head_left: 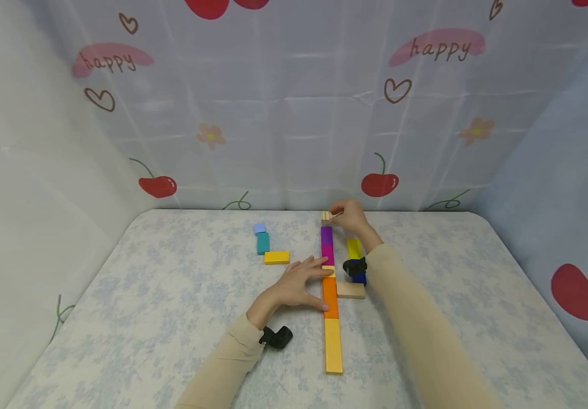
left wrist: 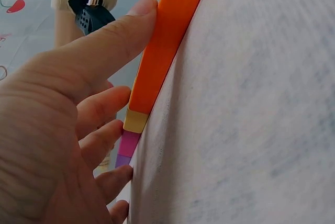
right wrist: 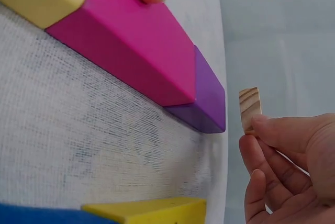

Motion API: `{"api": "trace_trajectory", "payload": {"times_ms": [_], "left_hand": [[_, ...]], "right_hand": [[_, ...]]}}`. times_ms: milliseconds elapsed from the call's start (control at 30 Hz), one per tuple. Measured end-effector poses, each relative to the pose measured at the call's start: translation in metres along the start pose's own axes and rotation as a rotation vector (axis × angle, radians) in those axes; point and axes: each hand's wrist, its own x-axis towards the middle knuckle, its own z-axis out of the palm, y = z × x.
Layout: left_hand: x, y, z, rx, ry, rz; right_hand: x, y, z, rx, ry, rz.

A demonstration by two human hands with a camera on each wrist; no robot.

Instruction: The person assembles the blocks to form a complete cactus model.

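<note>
A straight row of blocks runs up the table: long yellow block [head_left: 333, 349], orange block [head_left: 330, 301], pale yellow block [head_left: 329, 272], magenta block [head_left: 327, 253] and purple block [head_left: 326, 235]. My left hand [head_left: 294, 285] spreads along the row's left side. Its thumb touches the orange block [left wrist: 167, 35], and its other fingers rest by the pale yellow and magenta blocks. Just past the purple end [right wrist: 207, 101], my right hand [head_left: 351, 217] pinches a small wooden block [right wrist: 250, 110] between thumb and fingers, its grain showing.
Right of the row lie a plain wooden block [head_left: 351, 290], a dark blue block [head_left: 360, 278] and a yellow block [head_left: 354, 247]. On the left are a yellow block [head_left: 276, 258], a teal block [head_left: 263, 243] and a light blue block [head_left: 259, 228]. A curtain [head_left: 294, 142] hangs behind the table.
</note>
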Motion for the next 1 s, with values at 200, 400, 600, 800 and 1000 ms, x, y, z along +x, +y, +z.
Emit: {"api": "trace_trajectory", "payload": {"times_ms": [200, 400, 600, 800, 1000], "left_hand": [[0.001, -0.001, 0.001, -0.003, -0.006, 0.000], [0.001, -0.001, 0.001, 0.001, -0.001, 0.000], [0.001, 0.000, 0.000, -0.005, 0.001, -0.002], [0.001, 0.000, 0.000, -0.006, 0.001, 0.002], [0.001, -0.001, 0.000, -0.006, 0.001, 0.000]], "right_hand": [[0.002, 0.007, 0.006, -0.004, -0.017, 0.014], [0.002, 0.009, 0.007, -0.011, -0.022, 0.030], [0.004, 0.012, 0.009, -0.011, -0.018, 0.043], [0.003, 0.012, 0.010, -0.017, -0.035, 0.046], [0.002, 0.013, 0.010, -0.025, -0.050, 0.048]]}}
